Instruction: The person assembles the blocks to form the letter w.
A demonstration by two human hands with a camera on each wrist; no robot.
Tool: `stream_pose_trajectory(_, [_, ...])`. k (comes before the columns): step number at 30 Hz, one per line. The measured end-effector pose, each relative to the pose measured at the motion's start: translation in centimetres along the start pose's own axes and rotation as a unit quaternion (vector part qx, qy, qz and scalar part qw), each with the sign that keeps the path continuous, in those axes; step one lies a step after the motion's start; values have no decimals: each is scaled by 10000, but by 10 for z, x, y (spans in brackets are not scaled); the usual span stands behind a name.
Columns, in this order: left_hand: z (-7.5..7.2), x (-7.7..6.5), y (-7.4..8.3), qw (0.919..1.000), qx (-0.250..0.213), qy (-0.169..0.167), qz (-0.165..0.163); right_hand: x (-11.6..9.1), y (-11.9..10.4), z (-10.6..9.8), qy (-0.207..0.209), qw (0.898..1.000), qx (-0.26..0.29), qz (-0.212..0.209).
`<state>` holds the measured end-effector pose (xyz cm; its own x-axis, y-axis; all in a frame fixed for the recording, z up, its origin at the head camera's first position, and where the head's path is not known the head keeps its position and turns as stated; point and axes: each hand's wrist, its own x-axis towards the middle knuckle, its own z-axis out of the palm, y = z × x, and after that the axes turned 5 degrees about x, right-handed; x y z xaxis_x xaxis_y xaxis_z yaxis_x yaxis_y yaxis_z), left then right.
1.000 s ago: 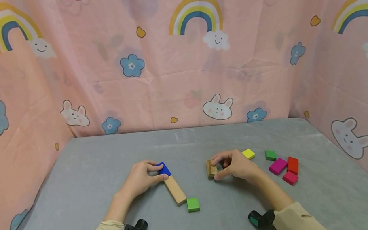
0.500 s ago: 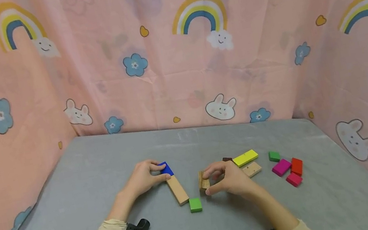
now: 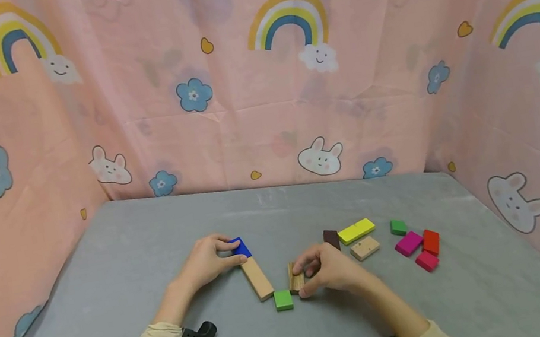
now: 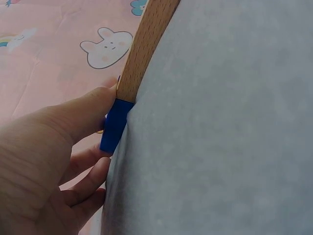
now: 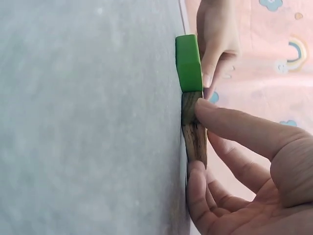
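Observation:
My left hand (image 3: 209,262) pinches a small blue block (image 3: 243,249) between thumb and fingers. A long pale wooden block (image 3: 258,281) lies end to end with it, slanting toward the front. At its near end sits a bright green block (image 3: 283,300), corner to corner in the head view. My right hand (image 3: 330,269) grips a brown-grained wooden block (image 3: 295,280), thumb on the near end and fingers on the far end. In the right wrist view, the grained block (image 5: 193,134) meets the end of the green block (image 5: 189,63); part of it lies behind the fingers.
Beyond the right hand lie a dark brown block (image 3: 332,238), a yellow block (image 3: 357,231) and a pale wooden one (image 3: 365,248). Further right are green (image 3: 398,227), magenta (image 3: 409,243), orange-red (image 3: 430,242) and pinkish-red (image 3: 427,261) blocks. A printed pink curtain (image 3: 241,125) surrounds the grey table (image 3: 150,226).
My right hand has moved left and toward the front with the grained block, bringing it beside the bright green block. The left hand stays on the blue block.

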<state>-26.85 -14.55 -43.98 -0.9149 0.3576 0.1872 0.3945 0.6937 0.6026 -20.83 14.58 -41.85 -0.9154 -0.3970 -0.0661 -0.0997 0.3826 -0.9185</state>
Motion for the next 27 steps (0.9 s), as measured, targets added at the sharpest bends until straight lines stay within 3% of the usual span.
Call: stream_pose_trajectory(27, [-1, -1, 2, 10000, 40, -35, -8, 0, -3, 4, 185, 9998, 77, 55])
